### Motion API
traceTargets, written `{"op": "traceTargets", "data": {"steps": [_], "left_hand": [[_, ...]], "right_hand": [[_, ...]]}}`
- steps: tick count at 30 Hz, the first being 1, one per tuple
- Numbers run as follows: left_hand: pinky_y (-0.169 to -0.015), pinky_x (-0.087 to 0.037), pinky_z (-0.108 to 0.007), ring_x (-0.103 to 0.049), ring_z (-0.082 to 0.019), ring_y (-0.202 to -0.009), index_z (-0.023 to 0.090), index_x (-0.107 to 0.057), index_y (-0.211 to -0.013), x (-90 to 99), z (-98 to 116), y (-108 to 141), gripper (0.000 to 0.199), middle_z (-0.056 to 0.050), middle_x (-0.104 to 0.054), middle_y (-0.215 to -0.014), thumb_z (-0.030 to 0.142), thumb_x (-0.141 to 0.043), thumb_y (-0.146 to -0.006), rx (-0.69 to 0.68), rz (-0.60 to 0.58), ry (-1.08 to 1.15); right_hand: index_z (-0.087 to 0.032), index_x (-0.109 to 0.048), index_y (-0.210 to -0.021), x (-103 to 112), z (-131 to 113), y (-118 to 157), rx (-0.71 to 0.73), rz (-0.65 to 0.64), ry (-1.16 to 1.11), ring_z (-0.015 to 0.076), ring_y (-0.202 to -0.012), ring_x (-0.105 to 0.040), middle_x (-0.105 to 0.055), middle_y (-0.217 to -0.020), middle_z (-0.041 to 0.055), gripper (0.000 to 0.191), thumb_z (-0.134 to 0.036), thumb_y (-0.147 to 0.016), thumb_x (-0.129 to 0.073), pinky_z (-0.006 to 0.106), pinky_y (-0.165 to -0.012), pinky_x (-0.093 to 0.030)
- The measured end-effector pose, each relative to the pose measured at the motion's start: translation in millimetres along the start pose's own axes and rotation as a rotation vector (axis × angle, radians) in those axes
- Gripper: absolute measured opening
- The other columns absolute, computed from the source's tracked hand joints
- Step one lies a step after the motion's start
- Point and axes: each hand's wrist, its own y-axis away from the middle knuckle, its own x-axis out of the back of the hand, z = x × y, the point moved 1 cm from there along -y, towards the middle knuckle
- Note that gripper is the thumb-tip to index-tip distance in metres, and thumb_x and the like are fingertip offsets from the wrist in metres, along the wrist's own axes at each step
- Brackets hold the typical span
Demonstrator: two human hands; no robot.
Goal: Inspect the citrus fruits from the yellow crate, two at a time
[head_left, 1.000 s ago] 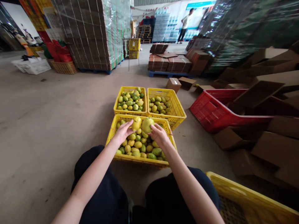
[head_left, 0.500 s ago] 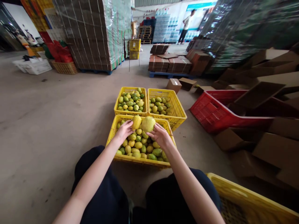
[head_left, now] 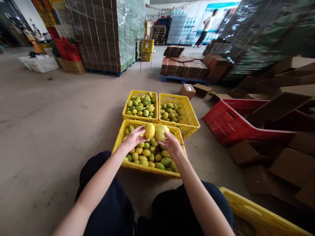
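My left hand is closed around a yellow lemon, with its fingers on the left side. Gripped in my right hand is a larger, paler yellow-green lemon. Both fruits are held up side by side, close together, above the near yellow crate. Inside that crate lie many yellow and green lemons, partly hidden by my hands. Behind it stand a left yellow crate piled with lemons and a right yellow crate with a lower layer of them.
A red crate and cardboard boxes crowd the right side. Another yellow crate sits by my right knee. Farther off are a pallet of flattened cartons, wrapped stacks and a standing person.
Both hands and their lemons have shifted slightly right in the picture. The left lemon has turned in the fingers, and the right one is tilted differently. The camera view has swung a little left.
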Motion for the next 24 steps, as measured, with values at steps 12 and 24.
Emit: {"op": "traceTargets", "data": {"steps": [12,24], "left_hand": [[-0.084,-0.056,-0.036,-0.071,-0.021,-0.086,0.014,-0.066,-0.105,-3.1,-6.7,-1.2,0.042,-0.01,-0.072,-0.101,0.034,-0.081,-0.071,-0.036,-0.055,-0.109],[-0.058,-0.057,-0.024,-0.069,-0.017,-0.069,0.013,-0.066,-0.091,-9.3,1.7,3.9,0.018,-0.007,-0.071,-0.083,0.027,-0.067,-0.08,0.037,0.067,0.193]], "right_hand": [[-0.022,-0.068,-0.092,-9.2,4.1,3.9,0.003,-0.068,-0.058,0.0248,-0.077,-0.073,-0.077,-0.093,0.0049,0.038,-0.036,-0.061,-0.085,0.037,-0.068,-0.064],[-0.019,-0.066,-0.096,-8.1,-1.2,8.0,-0.103,-0.18,-0.05,0.0299,-0.089,-0.072,-0.076,-0.092,0.0082,0.033,-0.03,-0.066,-0.073,0.043,-0.076,-0.061]]}}
